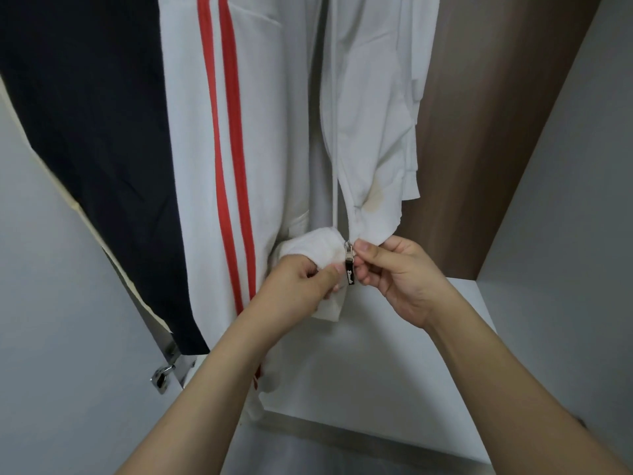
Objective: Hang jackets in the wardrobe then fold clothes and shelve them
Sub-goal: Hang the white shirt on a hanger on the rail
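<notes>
Head view: I read left hand gripping white jacket hem, right hand pinching zipper slider; next, seat the pin.

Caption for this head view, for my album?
Both hands work the zipper of a hanging white jacket.

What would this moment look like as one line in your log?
step: zipping hung white jacket | left hand: grips hem | right hand: pinches zipper slider | beside: red-striped garment, dark garment
</notes>
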`<act>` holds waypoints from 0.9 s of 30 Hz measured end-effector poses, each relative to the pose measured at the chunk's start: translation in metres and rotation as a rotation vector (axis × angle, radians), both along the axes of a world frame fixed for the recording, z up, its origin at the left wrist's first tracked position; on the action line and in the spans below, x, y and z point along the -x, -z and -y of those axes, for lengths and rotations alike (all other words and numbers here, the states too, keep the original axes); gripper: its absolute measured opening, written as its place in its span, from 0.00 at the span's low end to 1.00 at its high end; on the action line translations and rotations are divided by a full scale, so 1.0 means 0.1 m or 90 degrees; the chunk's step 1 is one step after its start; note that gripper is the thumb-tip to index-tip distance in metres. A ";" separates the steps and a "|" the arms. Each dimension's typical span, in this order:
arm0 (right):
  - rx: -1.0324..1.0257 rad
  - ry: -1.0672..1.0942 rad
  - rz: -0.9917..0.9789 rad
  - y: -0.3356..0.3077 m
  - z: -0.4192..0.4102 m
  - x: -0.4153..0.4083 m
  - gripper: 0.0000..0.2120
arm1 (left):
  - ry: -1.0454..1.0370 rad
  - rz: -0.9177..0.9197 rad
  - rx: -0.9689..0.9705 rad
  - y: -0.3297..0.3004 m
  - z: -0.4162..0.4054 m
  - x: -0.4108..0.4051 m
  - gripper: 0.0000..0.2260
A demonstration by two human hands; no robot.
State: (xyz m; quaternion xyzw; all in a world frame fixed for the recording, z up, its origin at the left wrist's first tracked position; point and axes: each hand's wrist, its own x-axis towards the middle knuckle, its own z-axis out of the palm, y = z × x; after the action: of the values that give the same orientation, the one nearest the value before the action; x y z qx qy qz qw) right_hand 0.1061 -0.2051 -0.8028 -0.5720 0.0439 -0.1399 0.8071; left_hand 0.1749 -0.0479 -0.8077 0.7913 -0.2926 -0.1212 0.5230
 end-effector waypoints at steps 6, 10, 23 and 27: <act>0.149 0.023 0.002 -0.04 0.09 0.02 0.07 | 0.047 0.031 -0.134 -0.04 -0.10 0.01 0.15; 0.173 -0.002 0.016 -0.03 0.08 0.01 0.05 | -0.024 0.092 -0.097 -0.04 0.04 0.12 0.15; 0.164 0.020 -0.030 -0.02 0.27 0.05 0.06 | -0.041 0.297 -0.140 -0.16 0.00 0.14 0.11; 0.168 0.014 -0.050 0.00 0.29 0.04 0.07 | -0.046 0.466 -0.197 -0.49 -0.04 0.13 0.11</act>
State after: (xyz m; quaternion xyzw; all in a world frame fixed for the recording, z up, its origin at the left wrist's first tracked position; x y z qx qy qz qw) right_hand 0.1018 -0.2337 -0.8030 -0.6776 0.0634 -0.1309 0.7209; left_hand 0.1618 -0.0443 -0.7590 0.8613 -0.4101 0.1446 0.2627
